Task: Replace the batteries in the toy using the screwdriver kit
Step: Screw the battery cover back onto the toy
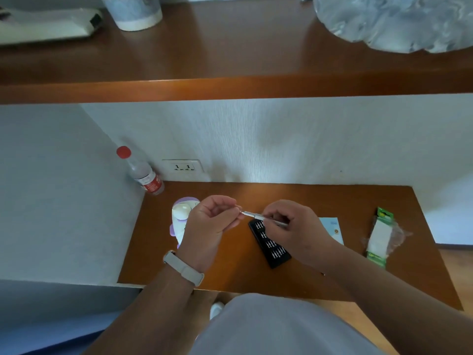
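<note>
A person readies a precision screwdriver (254, 215) above the black bit tray (269, 243) on a wooden desk (230, 272), an early stage in replacing a toy's batteries. The right hand (290, 224), just over the tray's far end, has its fingers curled round the driver's handle. The left hand (211, 221), to the tray's left, pinches the driver's tip between thumb and fingertips, with the other fingers curled in. Whether a bit sits in that pinch is too small to tell. The purple-and-white toy (181, 213) lies left of the tray, partly hidden behind the left hand and touched by neither hand; no open battery hatch can be seen. The green battery pack (378, 237) rests well to the tray's right, seemingly unopened, with a pale blue leaflet (332, 226) between them. On this evidence the unscrewing, the battery swap and the closing up all remain ahead. A red-capped bottle (144, 172) stands beyond the tray, far to its left, beside the wall.
</note>
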